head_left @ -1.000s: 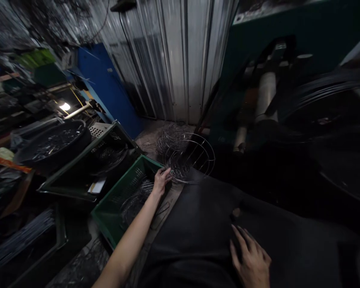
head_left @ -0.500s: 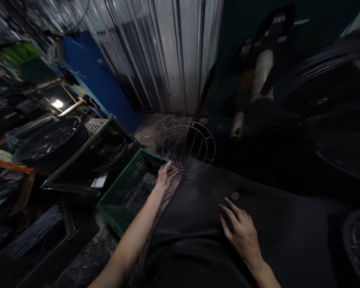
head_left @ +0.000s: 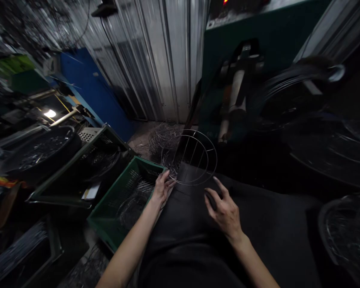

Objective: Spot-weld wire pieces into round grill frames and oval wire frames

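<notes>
A round wire rack (head_left: 208, 150), made of two rings joined by several straight bars, is held up in front of me. My left hand (head_left: 163, 186) pinches its near left edge between thumb and fingers. To the right, my right hand (head_left: 223, 206) hovers over the black cloth (head_left: 192, 216) on my lap. Its fingers are apart and bent, close to the rack's near right rim but not visibly touching it. Just left of my left hand stands a green crate (head_left: 108, 216) with wire pieces inside.
More crates (head_left: 60, 196) and a black tub of metal pieces (head_left: 42, 150) stand at the left. Tangled wire (head_left: 163, 140) lies on the floor by the metal wall (head_left: 168, 60). A green machine (head_left: 258, 28) and a coil of wire (head_left: 288, 88) are at the right, with a basin (head_left: 327, 224) nearer me.
My right hand has moved left toward the rack, which my left hand still holds. The camera view has turned a little to the right and up.
</notes>
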Motion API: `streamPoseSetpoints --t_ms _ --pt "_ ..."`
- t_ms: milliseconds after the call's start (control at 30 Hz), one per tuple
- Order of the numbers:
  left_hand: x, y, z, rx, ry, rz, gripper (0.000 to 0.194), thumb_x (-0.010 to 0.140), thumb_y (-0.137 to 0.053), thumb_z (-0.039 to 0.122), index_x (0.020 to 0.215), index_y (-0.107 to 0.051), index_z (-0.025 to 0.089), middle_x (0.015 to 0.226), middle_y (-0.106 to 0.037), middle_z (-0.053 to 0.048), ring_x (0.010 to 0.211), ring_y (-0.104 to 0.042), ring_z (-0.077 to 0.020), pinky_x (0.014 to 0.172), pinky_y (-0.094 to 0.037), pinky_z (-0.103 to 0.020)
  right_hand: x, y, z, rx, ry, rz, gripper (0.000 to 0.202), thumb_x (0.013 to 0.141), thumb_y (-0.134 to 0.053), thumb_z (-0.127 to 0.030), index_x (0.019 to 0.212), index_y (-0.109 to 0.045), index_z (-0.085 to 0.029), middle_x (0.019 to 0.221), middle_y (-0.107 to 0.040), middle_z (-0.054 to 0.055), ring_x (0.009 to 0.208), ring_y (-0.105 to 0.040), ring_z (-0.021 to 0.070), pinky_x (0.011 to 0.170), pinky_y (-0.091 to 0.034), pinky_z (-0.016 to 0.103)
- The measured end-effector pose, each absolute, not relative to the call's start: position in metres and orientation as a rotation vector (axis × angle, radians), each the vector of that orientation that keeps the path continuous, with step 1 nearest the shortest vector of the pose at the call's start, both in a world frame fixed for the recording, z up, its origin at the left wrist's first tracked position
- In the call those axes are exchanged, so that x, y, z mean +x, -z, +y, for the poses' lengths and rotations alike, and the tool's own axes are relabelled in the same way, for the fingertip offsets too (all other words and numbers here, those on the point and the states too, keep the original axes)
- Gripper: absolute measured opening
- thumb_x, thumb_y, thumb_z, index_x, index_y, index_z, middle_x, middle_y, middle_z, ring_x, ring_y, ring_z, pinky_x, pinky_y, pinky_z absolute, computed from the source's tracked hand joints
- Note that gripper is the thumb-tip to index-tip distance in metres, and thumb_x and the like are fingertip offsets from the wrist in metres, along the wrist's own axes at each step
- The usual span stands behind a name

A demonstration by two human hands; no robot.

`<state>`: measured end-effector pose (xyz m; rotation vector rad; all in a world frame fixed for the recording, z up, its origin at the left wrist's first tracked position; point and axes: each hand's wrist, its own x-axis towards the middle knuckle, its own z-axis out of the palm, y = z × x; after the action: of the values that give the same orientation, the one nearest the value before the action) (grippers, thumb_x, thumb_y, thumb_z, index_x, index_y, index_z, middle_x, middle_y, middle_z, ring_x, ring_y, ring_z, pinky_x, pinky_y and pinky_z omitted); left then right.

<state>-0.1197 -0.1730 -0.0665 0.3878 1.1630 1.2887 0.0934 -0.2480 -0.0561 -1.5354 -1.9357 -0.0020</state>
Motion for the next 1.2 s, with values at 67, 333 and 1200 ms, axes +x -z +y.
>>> streamPoseSetpoints --t_ms 67,333,1200 --pt "-0.118 0.066 -0.175 0.409 -1.297 1.156 0.038 0.063 -0.074 0.034 0.089 -0.051 0.018 0.081 -0.064 -0.002 0.072 -0.067 -0.0164 0.074 -0.052 -0.031 0.098 0.054 -0.247 -1.566 0.004 -1.944 0.024 0.090 -0.046 -0.025 0.104 -0.065 -0.019 0.141 -0.041 0.010 0.092 -0.063 0.0186 0.076 -0.052 0.029" --pt "-0.124 0.067 -0.179 0.661 -1.313 1.198 0.045 0.065 -0.074 0.038 0.098 -0.052 0.018 0.088 -0.064 -0.002 0.081 -0.065 -0.0152 0.080 -0.049 -0.031 0.116 0.035 -0.237 -1.504 0.102 -1.729 0.017 0.086 -0.052 -0.031 0.093 -0.063 -0.020 0.139 -0.043 0.008 0.091 -0.064 0.0179 0.070 -0.054 0.027" --pt "-0.120 0.040 -0.178 1.493 -1.226 1.337 0.058 0.064 -0.075 0.035 0.112 -0.047 0.019 0.104 -0.058 -0.006 0.095 -0.060 -0.0157 0.088 -0.051 -0.035 0.142 -0.033 -0.233 -1.372 0.260 -1.820 0.014 0.089 -0.049 -0.032 0.086 -0.057 -0.020 0.123 -0.059 0.002 0.073 -0.064 0.0114 0.058 -0.046 0.022"
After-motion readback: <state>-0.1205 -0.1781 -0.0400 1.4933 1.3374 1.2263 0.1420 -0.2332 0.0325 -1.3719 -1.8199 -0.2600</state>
